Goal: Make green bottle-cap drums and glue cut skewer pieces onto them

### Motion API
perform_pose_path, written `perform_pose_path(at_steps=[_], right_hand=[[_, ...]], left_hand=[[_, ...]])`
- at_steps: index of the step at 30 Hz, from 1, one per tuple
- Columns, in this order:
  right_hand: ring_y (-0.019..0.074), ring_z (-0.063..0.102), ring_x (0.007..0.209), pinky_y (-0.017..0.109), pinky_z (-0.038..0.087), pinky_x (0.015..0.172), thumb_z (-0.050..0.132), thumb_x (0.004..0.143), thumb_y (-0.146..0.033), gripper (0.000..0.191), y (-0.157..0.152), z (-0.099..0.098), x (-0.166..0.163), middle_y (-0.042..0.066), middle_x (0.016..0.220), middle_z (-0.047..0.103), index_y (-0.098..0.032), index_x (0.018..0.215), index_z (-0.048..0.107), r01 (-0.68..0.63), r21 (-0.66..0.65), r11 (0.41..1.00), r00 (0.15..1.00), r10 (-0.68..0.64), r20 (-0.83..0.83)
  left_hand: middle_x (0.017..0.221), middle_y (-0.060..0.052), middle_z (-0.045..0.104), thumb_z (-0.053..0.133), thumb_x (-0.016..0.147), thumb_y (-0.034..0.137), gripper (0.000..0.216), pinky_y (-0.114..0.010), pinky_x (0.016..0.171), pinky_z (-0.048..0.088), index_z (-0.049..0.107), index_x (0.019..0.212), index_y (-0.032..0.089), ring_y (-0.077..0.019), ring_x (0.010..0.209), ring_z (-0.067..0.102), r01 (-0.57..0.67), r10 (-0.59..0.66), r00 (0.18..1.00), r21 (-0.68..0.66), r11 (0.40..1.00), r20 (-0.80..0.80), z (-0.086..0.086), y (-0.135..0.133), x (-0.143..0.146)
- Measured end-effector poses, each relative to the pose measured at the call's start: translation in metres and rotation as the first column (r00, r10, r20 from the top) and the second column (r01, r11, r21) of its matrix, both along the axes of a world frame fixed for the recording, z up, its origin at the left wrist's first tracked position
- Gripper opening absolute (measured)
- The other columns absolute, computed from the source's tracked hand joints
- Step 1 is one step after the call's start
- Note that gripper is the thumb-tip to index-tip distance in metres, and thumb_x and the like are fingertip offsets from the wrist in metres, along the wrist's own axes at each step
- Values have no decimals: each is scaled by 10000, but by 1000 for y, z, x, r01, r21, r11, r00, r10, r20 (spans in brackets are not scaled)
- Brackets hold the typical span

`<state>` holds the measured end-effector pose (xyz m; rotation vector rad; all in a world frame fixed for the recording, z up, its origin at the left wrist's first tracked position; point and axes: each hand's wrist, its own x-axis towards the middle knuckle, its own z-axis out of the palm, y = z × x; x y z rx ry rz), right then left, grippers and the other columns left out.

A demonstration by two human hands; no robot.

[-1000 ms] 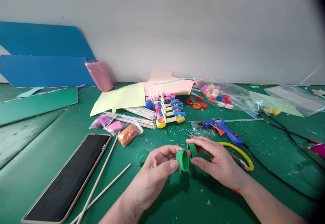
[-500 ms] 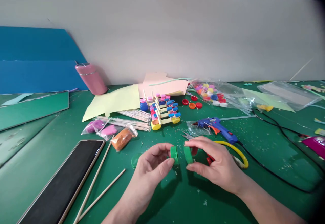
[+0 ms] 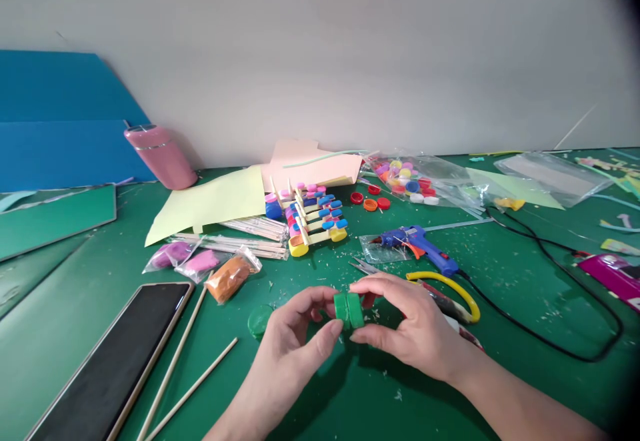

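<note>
My left hand [image 3: 305, 334] pinches one green bottle cap [image 3: 342, 309] between thumb and fingers. Opposite it, my right hand [image 3: 400, 314] grips a second green bottle cap [image 3: 355, 310]. The two caps meet face to face above the table, looking pressed together. A third green bottle cap [image 3: 259, 321] lies on the table just left of my left hand. Behind my right hand are pliers [image 3: 364, 266] with a yellow handle, partly hidden by it. A blue glue gun [image 3: 425, 247] rests farther back on a clear plastic piece.
A phone [image 3: 110, 361] and two wooden sticks [image 3: 173, 361] lie at left. Wrapped clay packs [image 3: 233, 279], a stick-and-cap model [image 3: 315, 221], a bag of colored caps [image 3: 405, 181] and a pink tumbler [image 3: 163, 157] stand behind. The glue gun's black cord [image 3: 540, 341] loops at right.
My hands have come together, closing the gap between the two green caps so that they now touch. The view has shifted slightly to the right.
</note>
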<state>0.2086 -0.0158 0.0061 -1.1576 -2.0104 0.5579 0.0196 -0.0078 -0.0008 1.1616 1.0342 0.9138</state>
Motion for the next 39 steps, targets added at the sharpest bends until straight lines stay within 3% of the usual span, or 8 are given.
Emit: perform_pose_path(at_steps=[4, 28, 39], right_hand=[[194, 596, 996, 313, 417, 942, 710, 728, -355, 381, 0, -1, 0, 25, 1037, 665, -233, 1061, 571, -6, -33, 999, 1000, 6, 7], [205, 607, 981, 332, 441, 905, 705, 727, -374, 377, 1, -3, 1, 35, 1039, 669, -244, 1055, 572, -8, -58, 998, 1000, 9, 5], [192, 606, 982, 310, 448, 905, 707, 727, -373, 384, 0, -4, 0, 30, 1042, 668, -237, 1061, 576, -10, -35, 999, 1000, 10, 3]], left_hand=[[903, -62, 649, 674, 718, 328, 281, -319, 753, 428, 642, 963, 195, -213, 824, 546, 57, -57, 998, 11, 998, -18, -1, 2, -2], [866, -54, 664, 654, 742, 307, 230, -313, 745, 435, 660, 945, 199, -199, 792, 556, 99, -97, 994, 43, 994, -56, 4, 1, -2], [851, -58, 674, 702, 686, 305, 246, -310, 733, 433, 676, 899, 184, -200, 766, 560, -2, 2, 1000, -4, 1000, 21, 4, -2, 3]])
